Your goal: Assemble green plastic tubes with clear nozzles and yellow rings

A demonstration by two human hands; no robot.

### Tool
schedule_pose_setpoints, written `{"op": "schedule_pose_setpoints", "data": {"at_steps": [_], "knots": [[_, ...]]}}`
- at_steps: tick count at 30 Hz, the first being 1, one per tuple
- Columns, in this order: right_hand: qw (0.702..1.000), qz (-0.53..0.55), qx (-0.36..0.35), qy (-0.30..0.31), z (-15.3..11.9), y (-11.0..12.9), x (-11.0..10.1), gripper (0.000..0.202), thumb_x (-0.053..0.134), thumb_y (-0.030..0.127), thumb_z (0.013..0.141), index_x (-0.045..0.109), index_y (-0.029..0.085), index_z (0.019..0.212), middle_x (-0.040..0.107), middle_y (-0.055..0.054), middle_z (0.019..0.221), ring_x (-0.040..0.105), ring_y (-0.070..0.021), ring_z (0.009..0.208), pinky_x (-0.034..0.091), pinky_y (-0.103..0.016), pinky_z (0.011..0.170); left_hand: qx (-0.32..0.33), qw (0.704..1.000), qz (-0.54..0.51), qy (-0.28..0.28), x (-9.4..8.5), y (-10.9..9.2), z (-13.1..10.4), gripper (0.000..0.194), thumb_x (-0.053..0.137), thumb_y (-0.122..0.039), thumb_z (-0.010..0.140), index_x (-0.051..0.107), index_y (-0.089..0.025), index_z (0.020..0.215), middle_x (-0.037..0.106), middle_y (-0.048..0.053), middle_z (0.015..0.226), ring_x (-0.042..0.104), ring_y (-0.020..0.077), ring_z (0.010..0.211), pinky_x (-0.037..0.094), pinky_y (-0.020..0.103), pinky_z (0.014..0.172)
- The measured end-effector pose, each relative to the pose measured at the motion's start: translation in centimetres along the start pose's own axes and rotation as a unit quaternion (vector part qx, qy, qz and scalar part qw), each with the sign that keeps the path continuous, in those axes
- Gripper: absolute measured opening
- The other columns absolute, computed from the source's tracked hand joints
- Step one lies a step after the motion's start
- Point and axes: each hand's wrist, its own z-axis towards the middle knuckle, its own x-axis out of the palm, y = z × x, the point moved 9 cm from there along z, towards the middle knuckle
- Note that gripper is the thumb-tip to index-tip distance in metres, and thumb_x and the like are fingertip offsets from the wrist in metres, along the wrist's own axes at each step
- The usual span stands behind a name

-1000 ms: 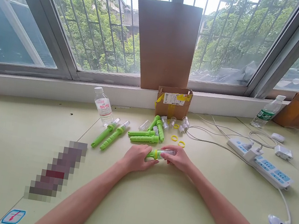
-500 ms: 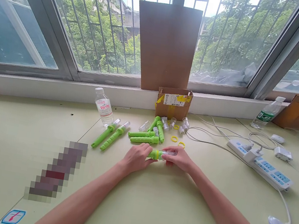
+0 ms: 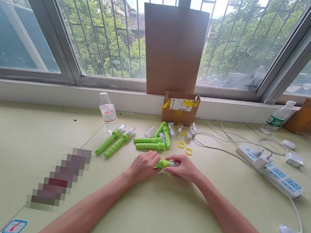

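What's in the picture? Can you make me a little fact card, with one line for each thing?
left hand: on the green part of a tube
right hand: on that tube's clear end
side by side: two green tubes with clear tops
loose rings: yellow
box: brown cardboard, yellow tape
bottle by the two tubes: pink writing
bottle at the right: green label

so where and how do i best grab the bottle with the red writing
Grip the bottle around its labelled middle, probably best from the left: its round body stands upright, and two green tubes lie close to its base on the right.
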Motion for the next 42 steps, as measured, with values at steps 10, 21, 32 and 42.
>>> {"op": "schedule_pose_setpoints", "data": {"at_steps": [10,21,32,42], "knots": [[0.992,-0.084,-0.073,-0.064,0.0,0.9,-0.9,0.030,0.069,0.035,0.068,0.072,0.019,0.093,0.058,0.003,0.064,0.041,-0.0094,0.055,0.034,-0.022,0.050,-0.051,0.994,-0.101,0.002,0.1,0.9,0.2,0.036,0.053,-0.053,0.082,0.053,-0.017,0.090,0.062,0.005,0.082,0.059,0.0184,0.074,0.038,0.026,0.055],[0.988,-0.109,-0.100,-0.035,-0.1,1.3,-0.6,0.025,0.067,0.034,0.071,0.071,0.018,0.089,0.058,0.002,0.065,0.043,-0.0102,0.058,0.036,-0.022,0.053,-0.015,0.993,-0.113,0.041,1.0,0.0,-0.1,0.015,0.051,-0.031,0.087,0.051,-0.018,0.095,0.062,0.004,0.084,0.058,0.0180,0.076,0.039,0.026,0.059],[0.972,-0.191,-0.126,-0.054,-0.2,1.7,0.0,0.017,0.061,0.034,0.075,0.064,0.017,0.072,0.045,0.005,0.057,0.035,-0.0082,0.054,0.028,-0.020,0.049,0.012,0.999,-0.035,0.007,-0.1,-0.2,0.2,0.007,0.048,-0.023,0.088,0.051,-0.019,0.093,0.059,0.003,0.080,0.056,0.0170,0.072,0.039,0.026,0.058],[0.910,-0.345,-0.192,-0.124,-0.7,2.6,-0.7,0.025,0.066,0.039,0.071,0.068,0.021,0.088,0.059,0.000,0.064,0.045,-0.0105,0.056,0.031,-0.021,0.054,-0.092,0.965,-0.215,0.114,1.0,1.4,0.1,0.040,0.057,-0.050,0.080,0.059,-0.020,0.106,0.066,0.005,0.091,0.060,0.0217,0.085,0.045,0.030,0.070]]}}
